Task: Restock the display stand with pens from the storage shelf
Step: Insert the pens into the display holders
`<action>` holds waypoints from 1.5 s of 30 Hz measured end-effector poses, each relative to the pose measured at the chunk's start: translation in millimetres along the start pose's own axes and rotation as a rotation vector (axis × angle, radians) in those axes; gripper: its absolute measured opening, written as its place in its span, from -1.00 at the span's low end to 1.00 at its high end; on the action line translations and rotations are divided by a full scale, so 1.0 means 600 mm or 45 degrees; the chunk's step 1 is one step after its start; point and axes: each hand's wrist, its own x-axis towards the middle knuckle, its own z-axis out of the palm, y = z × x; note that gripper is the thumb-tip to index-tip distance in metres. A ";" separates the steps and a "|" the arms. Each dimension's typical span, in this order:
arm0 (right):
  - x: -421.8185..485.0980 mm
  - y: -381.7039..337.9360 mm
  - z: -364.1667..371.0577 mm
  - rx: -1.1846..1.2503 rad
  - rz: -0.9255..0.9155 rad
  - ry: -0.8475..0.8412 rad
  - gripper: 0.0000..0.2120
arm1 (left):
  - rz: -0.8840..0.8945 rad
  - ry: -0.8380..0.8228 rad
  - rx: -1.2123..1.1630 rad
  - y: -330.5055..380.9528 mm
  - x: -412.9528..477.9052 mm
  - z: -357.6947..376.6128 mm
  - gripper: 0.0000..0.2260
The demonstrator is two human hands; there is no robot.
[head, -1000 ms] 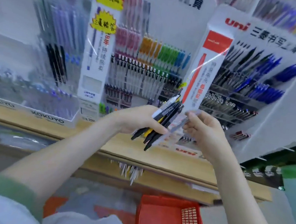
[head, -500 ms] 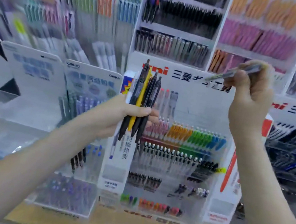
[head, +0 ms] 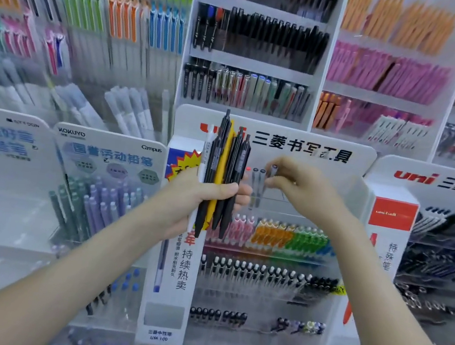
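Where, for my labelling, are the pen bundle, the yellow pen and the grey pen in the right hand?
pen bundle (head: 238,171), head view, black barrel at its right edge.
yellow pen (head: 223,166), head view, mid-barrel.
grey pen (head: 273,169), head view, its top end.

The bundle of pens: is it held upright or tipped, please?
Upright; the left hand grips the pens almost vertically.
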 end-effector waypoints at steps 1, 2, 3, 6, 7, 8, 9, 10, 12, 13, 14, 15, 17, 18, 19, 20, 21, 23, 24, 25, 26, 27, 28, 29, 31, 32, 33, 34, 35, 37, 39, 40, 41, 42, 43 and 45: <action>-0.001 -0.002 -0.003 0.032 -0.009 0.017 -0.92 | 0.006 -0.002 -0.003 -0.001 -0.003 0.000 -0.80; -0.004 -0.002 -0.007 0.085 -0.016 0.055 -0.93 | 0.015 -0.003 -0.003 -0.003 -0.005 0.000 -0.80; -0.008 -0.003 -0.011 0.137 -0.023 0.090 -0.92 | 0.022 -0.004 -0.006 -0.004 -0.008 0.000 -0.79; -0.024 -0.005 -0.022 0.152 -0.090 0.129 -0.88 | 0.043 0.009 -0.016 -0.009 -0.017 0.001 -0.78; -0.027 -0.007 -0.025 0.135 -0.114 0.133 -0.87 | 0.041 0.013 -0.015 -0.012 -0.020 0.003 -0.78; -0.029 -0.007 -0.026 0.120 -0.128 0.143 -0.88 | 0.040 0.017 -0.013 -0.014 -0.023 0.004 -0.79; -0.030 -0.009 -0.025 0.109 -0.138 0.150 -0.90 | 0.040 0.024 -0.012 -0.018 -0.026 0.006 -0.80; -0.029 -0.010 -0.024 0.094 -0.140 0.148 -0.92 | 0.039 0.032 -0.014 -0.021 -0.028 0.008 -0.80; -0.027 -0.013 -0.016 0.047 -0.119 0.104 -0.94 | 0.040 0.051 -0.026 -0.028 -0.032 0.012 -0.81; -0.025 -0.014 -0.012 0.007 -0.104 0.075 -0.94 | 0.046 0.064 -0.030 -0.031 -0.034 0.014 -0.82; -0.023 -0.013 -0.007 -0.045 -0.087 0.049 -0.93 | 0.053 0.079 -0.031 -0.034 -0.036 0.016 -0.82; -0.021 -0.014 -0.003 -0.090 -0.073 0.026 -0.91 | 0.059 0.092 -0.033 -0.037 -0.038 0.017 -0.82; -0.018 -0.012 0.001 -0.123 -0.046 0.001 -0.86 | 0.068 0.117 -0.037 -0.040 -0.041 0.021 -0.81; -0.016 -0.011 0.002 -0.120 -0.035 -0.001 -0.84 | 0.073 0.126 -0.037 -0.042 -0.042 0.023 -0.81; -0.014 -0.011 0.002 -0.117 -0.030 -0.003 -0.82 | 0.076 0.131 -0.034 -0.043 -0.043 0.024 -0.81; -0.012 -0.010 0.001 -0.121 -0.021 -0.004 -0.80 | 0.075 0.134 -0.030 -0.044 -0.044 0.026 -0.81; -0.010 -0.010 0.001 -0.125 -0.015 -0.003 -0.79 | 0.074 0.138 -0.026 -0.044 -0.046 0.027 -0.81; -0.006 -0.011 0.002 -0.122 0.001 -0.003 -0.80 | 0.077 0.150 -0.027 -0.044 -0.047 0.031 -0.81; -0.005 -0.012 0.002 -0.124 0.011 -0.006 -0.81 | 0.081 0.154 -0.033 -0.044 -0.048 0.033 -0.81; -0.003 -0.013 0.002 -0.127 0.017 -0.014 -0.82 | 0.087 0.154 -0.042 -0.044 -0.049 0.035 -0.81; -0.002 -0.014 0.001 -0.125 0.026 -0.030 -0.83 | 0.094 0.151 -0.057 -0.045 -0.050 0.036 -0.82; -0.001 -0.015 -0.001 -0.124 0.032 -0.048 -0.84 | 0.101 0.146 -0.078 -0.045 -0.052 0.037 -0.83; 0.002 -0.014 -0.004 -0.128 0.038 -0.068 -0.84 | 0.108 0.142 -0.098 -0.046 -0.054 0.037 -0.83; 0.003 -0.014 -0.007 -0.137 0.043 -0.088 -0.83 | 0.112 0.142 -0.109 -0.047 -0.055 0.037 -0.83; 0.004 -0.015 -0.013 -0.148 0.048 -0.131 -0.79 | 0.118 0.163 -0.098 -0.050 -0.059 0.035 -0.81; 0.004 -0.016 -0.016 -0.152 0.050 -0.152 -0.77 | 0.123 0.171 -0.094 -0.052 -0.061 0.033 -0.80; 0.004 -0.017 -0.019 -0.157 0.055 -0.175 -0.74 | 0.128 0.174 -0.101 -0.053 -0.063 0.031 -0.79; 0.003 -0.019 -0.022 -0.164 0.058 -0.199 -0.73 | 0.133 0.171 -0.118 -0.054 -0.065 0.030 -0.80; 0.003 -0.022 -0.025 -0.168 0.056 -0.221 -0.73 | 0.134 0.170 -0.133 -0.055 -0.067 0.029 -0.81; 0.001 -0.028 -0.032 -0.168 0.048 -0.261 -0.76 | 0.134 0.175 -0.149 -0.055 -0.069 0.028 -0.83; -0.001 -0.030 -0.037 -0.152 0.052 -0.269 -0.77 | 0.140 0.181 -0.161 -0.055 -0.069 0.027 -0.83; -0.002 -0.028 -0.037 -0.128 0.062 -0.260 -0.77 | 0.146 0.181 -0.160 -0.055 -0.068 0.027 -0.82; -0.004 -0.025 -0.037 -0.084 0.075 -0.248 -0.76 | 0.151 0.182 -0.154 -0.054 -0.066 0.026 -0.82; -0.004 -0.023 -0.035 -0.035 0.085 -0.233 -0.75 | 0.158 0.183 -0.146 -0.054 -0.065 0.025 -0.82; -0.004 -0.022 -0.034 -0.002 0.087 -0.215 -0.74 | 0.166 0.185 -0.140 -0.053 -0.063 0.024 -0.82; -0.003 -0.021 -0.032 0.005 0.094 -0.200 -0.72 | 0.175 0.177 -0.133 -0.054 -0.060 0.022 -0.81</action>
